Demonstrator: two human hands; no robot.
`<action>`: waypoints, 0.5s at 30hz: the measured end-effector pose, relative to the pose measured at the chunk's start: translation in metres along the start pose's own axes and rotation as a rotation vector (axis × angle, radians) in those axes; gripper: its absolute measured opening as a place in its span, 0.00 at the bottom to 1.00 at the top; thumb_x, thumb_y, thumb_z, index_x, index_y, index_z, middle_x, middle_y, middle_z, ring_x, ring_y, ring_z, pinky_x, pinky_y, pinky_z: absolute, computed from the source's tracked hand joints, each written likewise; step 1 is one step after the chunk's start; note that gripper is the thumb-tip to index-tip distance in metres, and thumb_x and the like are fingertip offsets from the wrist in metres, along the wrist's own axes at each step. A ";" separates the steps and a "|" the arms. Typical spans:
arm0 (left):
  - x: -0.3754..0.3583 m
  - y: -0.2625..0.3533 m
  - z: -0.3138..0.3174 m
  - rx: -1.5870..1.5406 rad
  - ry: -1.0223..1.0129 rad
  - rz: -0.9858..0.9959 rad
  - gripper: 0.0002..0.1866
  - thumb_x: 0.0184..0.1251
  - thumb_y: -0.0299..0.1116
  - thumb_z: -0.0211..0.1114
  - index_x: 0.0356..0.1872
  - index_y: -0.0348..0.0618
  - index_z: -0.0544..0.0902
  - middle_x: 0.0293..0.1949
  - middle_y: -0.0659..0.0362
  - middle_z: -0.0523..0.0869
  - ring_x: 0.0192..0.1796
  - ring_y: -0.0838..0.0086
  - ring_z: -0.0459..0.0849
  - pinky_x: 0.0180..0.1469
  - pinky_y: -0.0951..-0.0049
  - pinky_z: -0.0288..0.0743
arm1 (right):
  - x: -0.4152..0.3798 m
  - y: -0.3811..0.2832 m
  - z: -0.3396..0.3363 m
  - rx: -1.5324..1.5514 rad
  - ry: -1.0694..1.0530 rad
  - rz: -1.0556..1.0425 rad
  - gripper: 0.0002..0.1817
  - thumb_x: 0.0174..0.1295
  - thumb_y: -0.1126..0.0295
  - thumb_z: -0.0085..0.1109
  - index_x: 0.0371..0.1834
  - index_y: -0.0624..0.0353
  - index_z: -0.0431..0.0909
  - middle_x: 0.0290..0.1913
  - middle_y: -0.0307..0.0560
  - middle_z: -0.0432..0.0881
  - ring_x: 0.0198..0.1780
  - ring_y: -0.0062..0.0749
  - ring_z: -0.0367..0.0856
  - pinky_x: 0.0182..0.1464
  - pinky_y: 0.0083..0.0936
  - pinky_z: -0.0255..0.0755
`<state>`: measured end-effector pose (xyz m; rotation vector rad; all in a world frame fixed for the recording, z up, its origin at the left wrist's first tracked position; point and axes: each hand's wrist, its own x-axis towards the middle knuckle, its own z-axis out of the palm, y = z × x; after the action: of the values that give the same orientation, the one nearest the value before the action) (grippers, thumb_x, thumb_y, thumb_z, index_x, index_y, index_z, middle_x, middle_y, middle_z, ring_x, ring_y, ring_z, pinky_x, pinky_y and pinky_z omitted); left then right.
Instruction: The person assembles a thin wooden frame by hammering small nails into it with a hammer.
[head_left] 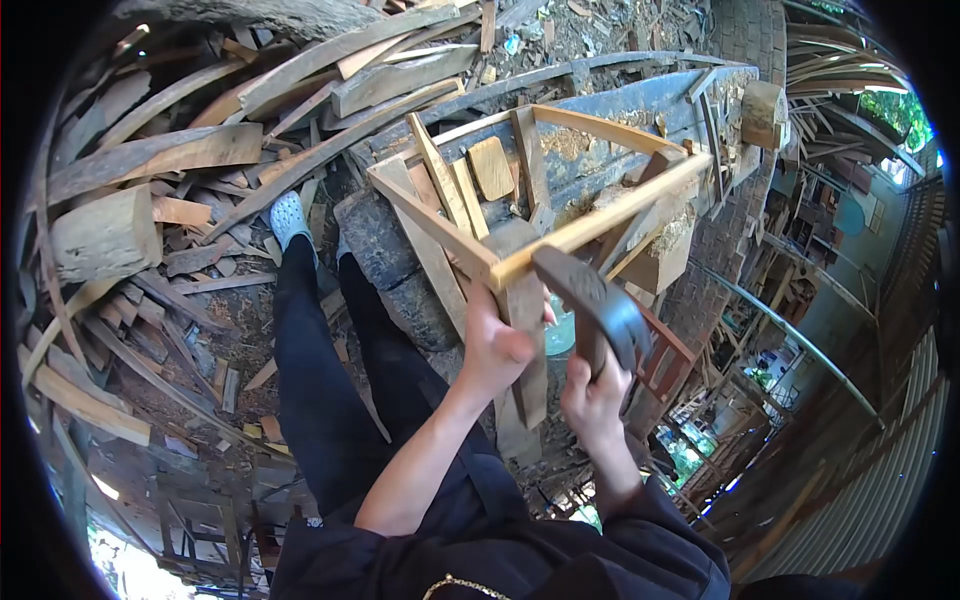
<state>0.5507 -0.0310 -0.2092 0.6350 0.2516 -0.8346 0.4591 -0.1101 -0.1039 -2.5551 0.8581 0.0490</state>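
Note:
A hammer is in my right hand [597, 397], fingers wrapped round its handle. Its dark claw head [592, 300] is raised close by the near corner of a light wooden frame [600, 220], overlapping it in this view. My left hand [492, 345] grips an upright wooden post [525, 335] just below that corner. The frame's curved back rail [600, 128] and slanted legs spread away over a worn workbench [400, 300]. A small rounded wooden panel [491, 168] lies within the frame's outline.
Offcuts and curved boards [170, 165] are heaped on the left, with a thick wooden block [105, 235] among them. Another block [764, 115] sits at the bench's far end. A reddish wooden piece [665, 350] stands right of the hammer. My shoe [289, 217] is beside the bench.

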 end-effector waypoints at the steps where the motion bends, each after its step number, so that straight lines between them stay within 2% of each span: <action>1: 0.004 -0.005 -0.005 -0.059 -0.074 0.046 0.47 0.59 0.65 0.76 0.64 0.37 0.69 0.44 0.60 0.82 0.42 0.75 0.86 0.47 0.70 0.83 | -0.002 -0.007 -0.006 0.049 -0.051 0.206 0.13 0.70 0.66 0.66 0.49 0.65 0.80 0.25 0.57 0.81 0.26 0.58 0.84 0.29 0.41 0.75; 2: 0.009 -0.002 -0.008 -0.041 -0.076 0.079 0.47 0.59 0.65 0.76 0.64 0.37 0.69 0.44 0.60 0.82 0.42 0.75 0.86 0.47 0.70 0.83 | 0.006 -0.007 -0.005 0.006 -0.040 0.109 0.13 0.70 0.67 0.66 0.49 0.64 0.79 0.25 0.57 0.81 0.26 0.58 0.85 0.29 0.42 0.75; 4: 0.004 0.001 -0.007 0.073 -0.098 0.068 0.44 0.54 0.47 0.88 0.63 0.37 0.69 0.44 0.61 0.81 0.44 0.77 0.85 0.48 0.71 0.84 | 0.002 -0.011 -0.008 -0.041 -0.012 0.026 0.12 0.70 0.67 0.66 0.48 0.64 0.78 0.25 0.57 0.81 0.26 0.57 0.85 0.29 0.42 0.75; 5: 0.007 0.003 -0.007 0.078 -0.108 0.096 0.44 0.54 0.47 0.88 0.63 0.37 0.69 0.44 0.61 0.81 0.44 0.77 0.85 0.48 0.71 0.84 | 0.005 -0.007 -0.007 -0.033 -0.016 0.033 0.11 0.70 0.68 0.66 0.46 0.63 0.78 0.25 0.57 0.81 0.27 0.57 0.85 0.29 0.42 0.75; 7: 0.004 0.008 -0.013 0.157 -0.106 -0.048 0.38 0.57 0.35 0.87 0.62 0.38 0.70 0.44 0.61 0.81 0.44 0.77 0.86 0.47 0.70 0.85 | 0.005 -0.009 -0.009 -0.016 -0.022 0.036 0.10 0.70 0.68 0.66 0.44 0.63 0.77 0.26 0.57 0.82 0.27 0.56 0.85 0.29 0.42 0.75; 8: 0.004 0.009 -0.012 0.221 -0.068 0.053 0.32 0.64 0.31 0.81 0.61 0.38 0.70 0.45 0.60 0.82 0.42 0.75 0.87 0.46 0.69 0.86 | 0.008 -0.010 -0.012 -0.031 -0.035 0.026 0.10 0.70 0.68 0.67 0.42 0.62 0.76 0.26 0.57 0.82 0.27 0.55 0.86 0.29 0.41 0.75; 9: 0.004 0.010 -0.013 0.228 -0.068 0.067 0.32 0.64 0.31 0.81 0.61 0.38 0.70 0.45 0.60 0.82 0.42 0.75 0.87 0.46 0.69 0.86 | 0.010 -0.011 -0.015 -0.048 -0.048 0.019 0.11 0.70 0.68 0.68 0.41 0.61 0.76 0.26 0.57 0.82 0.27 0.54 0.86 0.29 0.41 0.75; 11: 0.004 0.008 -0.014 -0.003 -0.082 -0.065 0.24 0.69 0.30 0.76 0.58 0.36 0.72 0.41 0.60 0.83 0.37 0.74 0.88 0.42 0.69 0.86 | 0.016 -0.011 -0.024 -0.046 -0.073 0.018 0.11 0.69 0.68 0.68 0.41 0.61 0.77 0.26 0.57 0.82 0.27 0.53 0.86 0.29 0.41 0.75; 12: 0.003 0.006 -0.014 0.000 -0.085 -0.056 0.24 0.69 0.30 0.76 0.58 0.36 0.72 0.41 0.60 0.83 0.37 0.74 0.88 0.42 0.69 0.86 | 0.019 -0.012 -0.029 -0.049 -0.066 0.017 0.10 0.69 0.68 0.68 0.42 0.62 0.77 0.26 0.56 0.83 0.27 0.53 0.86 0.29 0.40 0.75; 14: 0.002 0.001 -0.012 0.089 -0.090 -0.117 0.18 0.73 0.27 0.70 0.57 0.35 0.74 0.37 0.58 0.85 0.33 0.73 0.88 0.38 0.71 0.83 | 0.017 -0.012 -0.039 0.009 -0.016 0.038 0.10 0.69 0.68 0.68 0.43 0.63 0.78 0.26 0.56 0.82 0.27 0.54 0.85 0.29 0.39 0.75; 15: 0.002 0.001 -0.010 0.090 -0.092 -0.110 0.18 0.73 0.27 0.70 0.57 0.35 0.74 0.37 0.58 0.85 0.33 0.73 0.88 0.38 0.71 0.83 | 0.013 -0.009 -0.047 -0.069 0.080 -0.079 0.12 0.71 0.66 0.67 0.43 0.64 0.78 0.26 0.53 0.83 0.24 0.47 0.84 0.29 0.35 0.75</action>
<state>0.5533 -0.0256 -0.2178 0.6698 0.1671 -0.9823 0.4696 -0.1310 -0.0605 -2.6689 0.7971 -0.0492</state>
